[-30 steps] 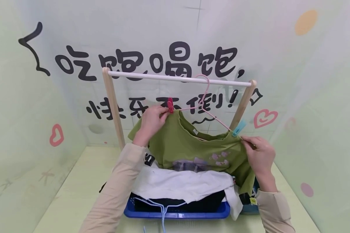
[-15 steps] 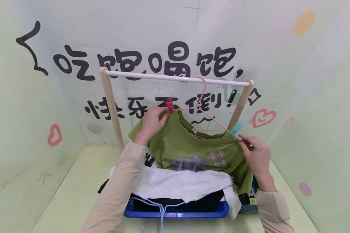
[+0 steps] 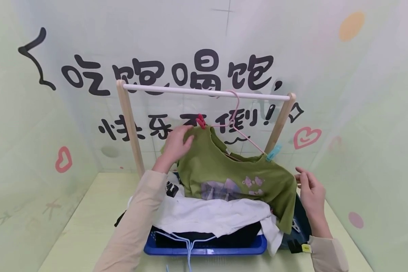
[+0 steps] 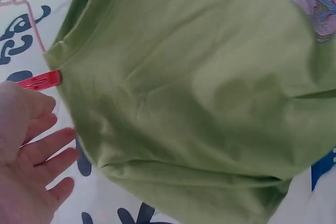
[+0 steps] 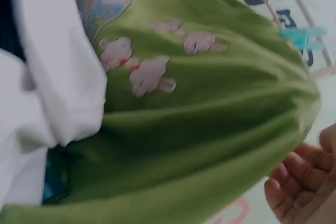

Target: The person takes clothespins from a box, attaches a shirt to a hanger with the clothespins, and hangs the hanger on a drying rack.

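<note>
A green T-shirt [image 3: 197, 158] with pink and purple prints hangs on a pink hanger [image 3: 248, 138] hooked over the white rail. One shoulder carries a red clothespin [image 3: 201, 121], the other a light-blue clothespin [image 3: 273, 152]. My left hand [image 3: 177, 145] is at the left shoulder, its fingers spread loosely beside the red clothespin in the left wrist view. Off the right sleeve's edge is my right hand [image 3: 312, 192], fingers relaxed with nothing between them. In the right wrist view, the right fingertips [image 5: 310, 156] sit close by the green fabric.
A rack with a white rail [image 3: 176, 90] and wooden posts [image 3: 130, 128] stands behind the shirt. In front, a blue basket [image 3: 204, 251] holds white cloth [image 3: 214, 213] and black cloth, with light-blue hangers [image 3: 189, 245] at its front edge. A dark container [image 3: 300, 219] stands at the right.
My right hand has let go of the shirt's right shoulder and moved right and down; the right sleeve has dropped. My left fingers have loosened and moved slightly away from the red clothespin.
</note>
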`<state>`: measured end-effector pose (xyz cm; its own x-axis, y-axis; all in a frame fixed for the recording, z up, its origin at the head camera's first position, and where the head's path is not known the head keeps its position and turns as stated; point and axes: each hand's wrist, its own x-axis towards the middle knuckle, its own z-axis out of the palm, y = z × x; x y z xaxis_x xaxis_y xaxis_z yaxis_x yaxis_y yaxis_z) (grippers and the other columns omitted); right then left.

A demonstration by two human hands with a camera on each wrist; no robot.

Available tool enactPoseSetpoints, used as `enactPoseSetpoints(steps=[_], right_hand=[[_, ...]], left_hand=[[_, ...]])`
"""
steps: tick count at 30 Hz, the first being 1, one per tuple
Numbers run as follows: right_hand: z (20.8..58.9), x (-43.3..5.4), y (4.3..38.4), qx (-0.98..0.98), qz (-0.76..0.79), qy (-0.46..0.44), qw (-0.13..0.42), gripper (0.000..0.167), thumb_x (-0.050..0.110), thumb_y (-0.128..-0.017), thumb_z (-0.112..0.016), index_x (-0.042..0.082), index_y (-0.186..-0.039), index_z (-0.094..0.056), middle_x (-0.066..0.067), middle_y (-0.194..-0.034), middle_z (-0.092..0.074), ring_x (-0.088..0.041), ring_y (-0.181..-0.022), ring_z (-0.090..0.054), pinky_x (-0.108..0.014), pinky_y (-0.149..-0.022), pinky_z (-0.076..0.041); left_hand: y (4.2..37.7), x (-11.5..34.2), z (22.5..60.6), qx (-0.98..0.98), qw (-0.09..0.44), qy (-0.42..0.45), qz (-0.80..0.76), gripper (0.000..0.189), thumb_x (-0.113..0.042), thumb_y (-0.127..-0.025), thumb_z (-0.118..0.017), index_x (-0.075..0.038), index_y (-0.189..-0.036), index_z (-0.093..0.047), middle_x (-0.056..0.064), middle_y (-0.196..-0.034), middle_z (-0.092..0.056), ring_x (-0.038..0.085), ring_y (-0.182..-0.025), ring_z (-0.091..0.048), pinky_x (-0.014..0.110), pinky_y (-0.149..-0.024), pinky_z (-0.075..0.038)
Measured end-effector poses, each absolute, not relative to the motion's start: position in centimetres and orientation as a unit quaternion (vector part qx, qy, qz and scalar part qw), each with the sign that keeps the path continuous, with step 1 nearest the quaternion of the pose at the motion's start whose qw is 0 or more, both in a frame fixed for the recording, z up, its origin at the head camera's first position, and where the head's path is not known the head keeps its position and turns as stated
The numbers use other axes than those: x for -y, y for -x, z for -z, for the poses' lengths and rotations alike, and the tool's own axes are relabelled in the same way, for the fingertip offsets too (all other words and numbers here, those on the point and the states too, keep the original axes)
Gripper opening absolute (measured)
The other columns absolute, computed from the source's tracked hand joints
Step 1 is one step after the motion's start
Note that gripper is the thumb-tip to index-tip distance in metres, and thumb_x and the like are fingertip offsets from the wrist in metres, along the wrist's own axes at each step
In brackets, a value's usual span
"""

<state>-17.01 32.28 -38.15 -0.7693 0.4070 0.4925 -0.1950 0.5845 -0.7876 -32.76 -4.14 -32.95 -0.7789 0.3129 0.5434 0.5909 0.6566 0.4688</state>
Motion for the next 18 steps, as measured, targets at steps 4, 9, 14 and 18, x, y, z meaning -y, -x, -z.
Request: enactPoseSetpoints(steps=[4, 9, 14, 18], right_hand=[[40.5, -34.1, 16.8, 0.854, -0.404, 0.099, 0.312, 0.022, 0.007, -0.092, -0.055, -0.004, -0.108, -0.066, 0.007, -0.074, -0.065, 0.011, -0.065, -0.049, -0.008, -0.057, -0.039], [43.2, -35.5, 16.3, 0.908, -0.328, 0.120, 0.233, 0.022, 0.006, -0.090, -0.059, -0.007, -0.108, -0.064, -0.022, -0.087, -0.065, -0.017, -0.075, -0.060, -0.027, -0.066, -0.047], [45.5, -36.4, 15.7, 0.936, -0.304, 0.113, 0.133, 0.025, 0.004, -0.089, -0.057, -0.012, -0.109, -0.060, -0.027, -0.094, -0.064, -0.041, -0.087, -0.059, -0.050, -0.075, -0.047], [47.0, -36.8, 15.6, 0.949, -0.285, 0.097, 0.089, 0.028, 0.005, -0.087, -0.056, -0.013, -0.107, -0.059, -0.027, -0.093, -0.063, -0.040, -0.085, -0.059, -0.050, -0.074, -0.048]], left_hand=[[31.8, 5.0, 33.7, 0.884, 0.204, 0.268, 0.325, 0.036, -0.007, -0.089, -0.057, 0.006, -0.123, -0.055, 0.020, -0.120, -0.059, 0.035, -0.110, -0.055, 0.045, -0.096, -0.042], [30.2, 6.4, 35.0, 0.890, 0.194, 0.273, 0.310, 0.024, -0.004, -0.087, -0.058, 0.005, -0.109, -0.063, 0.019, -0.105, -0.066, 0.032, -0.094, -0.062, 0.043, -0.085, -0.049], [28.1, 7.7, 36.3, 0.887, 0.182, 0.291, 0.310, 0.018, 0.000, -0.086, -0.059, 0.005, -0.103, -0.066, 0.016, -0.096, -0.068, 0.028, -0.086, -0.064, 0.041, -0.077, -0.052], [26.1, 9.1, 37.3, 0.880, 0.192, 0.311, 0.304, 0.014, 0.004, -0.084, -0.061, 0.004, -0.097, -0.068, 0.014, -0.090, -0.069, 0.027, -0.082, -0.064, 0.040, -0.074, -0.052]])
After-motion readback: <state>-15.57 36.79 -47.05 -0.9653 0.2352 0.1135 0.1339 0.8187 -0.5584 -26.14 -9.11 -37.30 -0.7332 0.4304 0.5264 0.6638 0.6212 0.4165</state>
